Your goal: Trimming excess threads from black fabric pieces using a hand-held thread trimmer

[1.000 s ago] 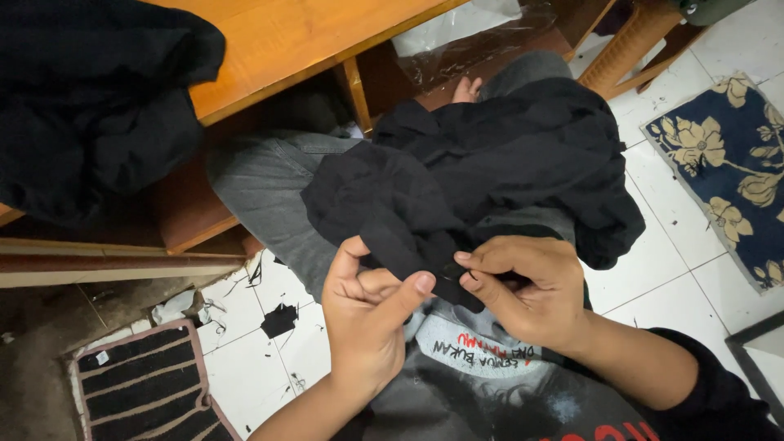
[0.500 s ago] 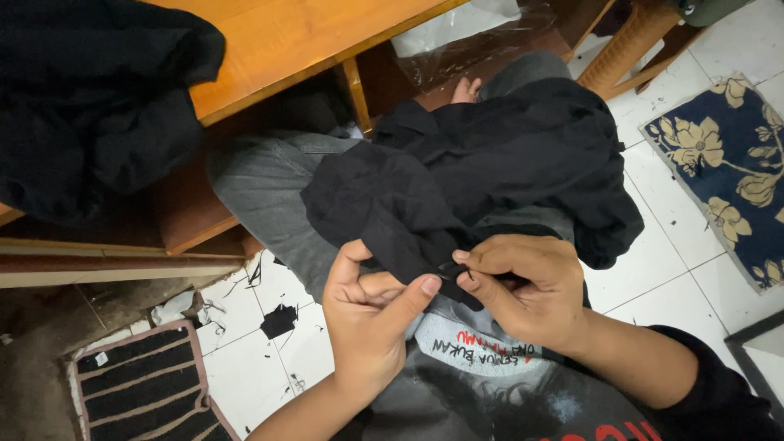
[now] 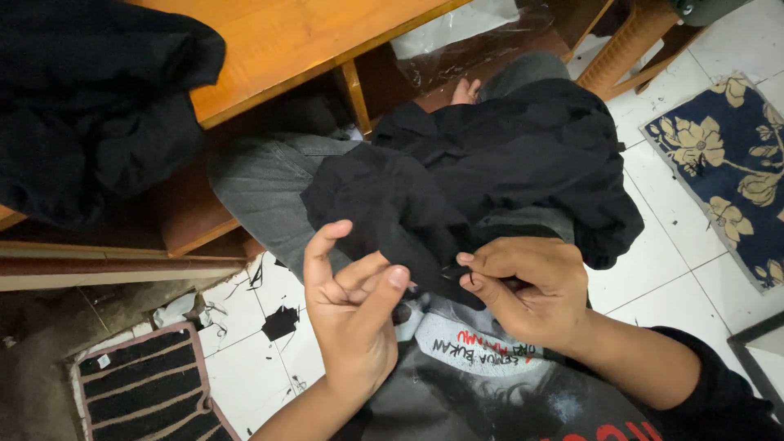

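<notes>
The right hand (image 3: 527, 294) has its grip closed on the lower edge of a black garment (image 3: 482, 180), thumb and forefinger pinching the hem at about 6 o'clock of the cloth; something thin and dark sits at the pinch, too small to name. The left hand (image 3: 351, 302) is at 9 o'clock of that pinch, fingers curled and partly apart, the thumb raised; whether it holds the cloth I cannot tell.

The garment lies bunched over the person's lap on grey trousers (image 3: 261, 188). As black on black hides the edge, the pinch could land on the wrong fold or slip off. The bunched bulk could slide toward the white tiled floor (image 3: 653, 269). At 10 o'clock, more black cloth (image 3: 90, 106) rests on the wooden bench (image 3: 302, 49).
</notes>
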